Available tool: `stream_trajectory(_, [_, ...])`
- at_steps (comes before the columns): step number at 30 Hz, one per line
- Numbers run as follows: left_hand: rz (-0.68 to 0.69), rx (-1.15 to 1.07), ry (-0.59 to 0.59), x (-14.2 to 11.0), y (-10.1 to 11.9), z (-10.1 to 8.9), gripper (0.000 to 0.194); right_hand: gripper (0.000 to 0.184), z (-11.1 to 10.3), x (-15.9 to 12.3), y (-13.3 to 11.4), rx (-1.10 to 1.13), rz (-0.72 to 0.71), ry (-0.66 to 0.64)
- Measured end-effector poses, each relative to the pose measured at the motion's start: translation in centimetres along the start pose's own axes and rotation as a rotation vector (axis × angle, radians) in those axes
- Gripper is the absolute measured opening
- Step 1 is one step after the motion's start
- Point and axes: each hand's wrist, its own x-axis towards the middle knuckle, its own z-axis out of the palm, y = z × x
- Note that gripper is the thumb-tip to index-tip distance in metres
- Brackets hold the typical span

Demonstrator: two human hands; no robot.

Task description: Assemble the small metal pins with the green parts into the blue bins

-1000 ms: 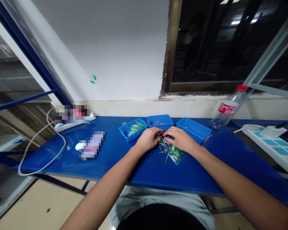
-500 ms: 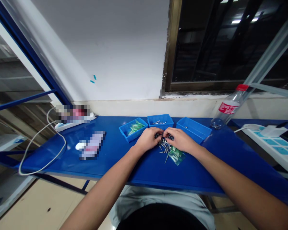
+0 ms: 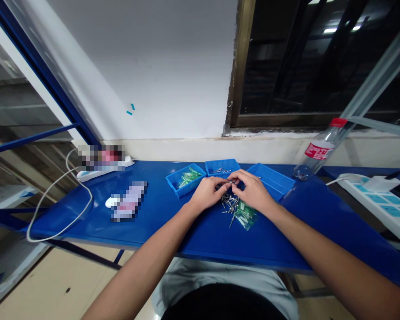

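Note:
My left hand (image 3: 207,194) and my right hand (image 3: 250,190) meet above a pile of small silver screw-like fasteners (image 3: 231,204) on the blue table. The right thumb and fingers pinch together at a tiny pale or metallic piece, too small to name. My left fingers are curled closed against the same spot, and what they grip is hidden. Under the right wrist lies a clear bag with green pieces (image 3: 246,217), touching the pile. Just beyond my hands stand a blue bin with green packets (image 3: 177,192), a blue bin with a few fasteners (image 3: 222,163), and a third blue bin (image 3: 276,180).
A pixelated phone-like item (image 3: 130,202) and a white rounded object (image 3: 112,202) lie on the left of the table (image 3: 163,226). A bottle with a red cap (image 3: 320,149) stands at the back right. Power strips (image 3: 380,200) and a white cable (image 3: 90,195) flank the sides.
My right hand has lifted from the pile, its fingertips now pinched beside the left fingers. The left hand stays nearly in place, and more of the pile shows.

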Motion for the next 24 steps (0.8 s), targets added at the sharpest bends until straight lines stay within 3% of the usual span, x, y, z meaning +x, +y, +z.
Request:
stream_trajectory(4, [-0.040,-0.086,0.023,0.1,0.1,-0.1,0.029,0.023,0.2,0.0,-0.1,0.060,0.042,0.072])
stream_trajectory(10, [-0.129,-0.251,0.137,0.2,-0.6,0.2,0.029,0.037,1.1,0.1,0.5,0.376,0.204,0.256])
stream_trajectory(16, [-0.112,-0.368,0.163,0.2,-0.6,0.2,0.028,0.037,1.1,0.1,0.2,0.531,0.304,0.260])
stream_trajectory(24, [-0.100,-0.327,0.217,0.3,-0.8,0.1,0.024,0.037,1.1,0.4,-0.3,0.583,0.263,0.262])
